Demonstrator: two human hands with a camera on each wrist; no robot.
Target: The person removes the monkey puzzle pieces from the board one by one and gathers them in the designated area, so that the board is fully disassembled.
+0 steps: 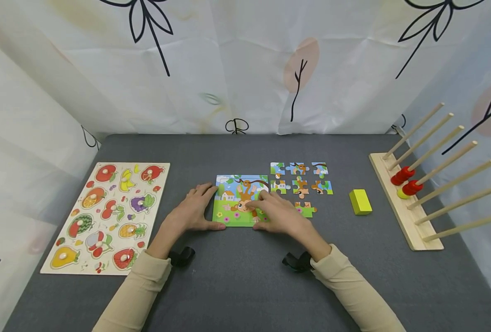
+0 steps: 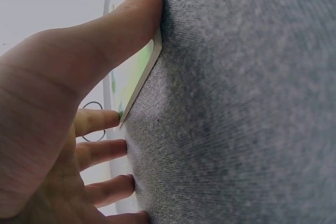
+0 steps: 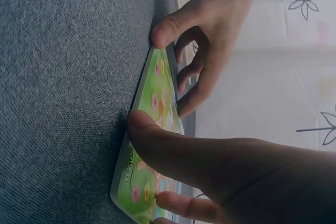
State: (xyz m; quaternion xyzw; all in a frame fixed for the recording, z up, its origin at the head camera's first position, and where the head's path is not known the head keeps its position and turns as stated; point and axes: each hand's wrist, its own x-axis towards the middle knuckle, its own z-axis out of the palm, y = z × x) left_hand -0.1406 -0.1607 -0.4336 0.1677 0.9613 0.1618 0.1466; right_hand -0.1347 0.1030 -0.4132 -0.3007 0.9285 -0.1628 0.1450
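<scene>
A square monkey picture puzzle board [image 1: 233,210] lies flat on the table, green along its front edge. My left hand [image 1: 193,207] spreads around its left side, thumb at the front left corner and index finger at the left edge. Over the board's right part lies my right hand [image 1: 280,213]. In the right wrist view its thumb [image 3: 143,120] presses at the front edge and a finger [image 3: 181,204] touches the printed face. Behind and beside the right hand are several loose jigsaw pieces [image 1: 300,185], set out in rows.
A fruit peg board [image 1: 118,184] lies on the left of the grey table [image 1: 245,286]. To the right sit a yellow block [image 1: 360,202] and a wooden rack [image 1: 399,203] with slanting rods and a few red and yellow beads. White patterned cloth [image 1: 245,64] hangs behind.
</scene>
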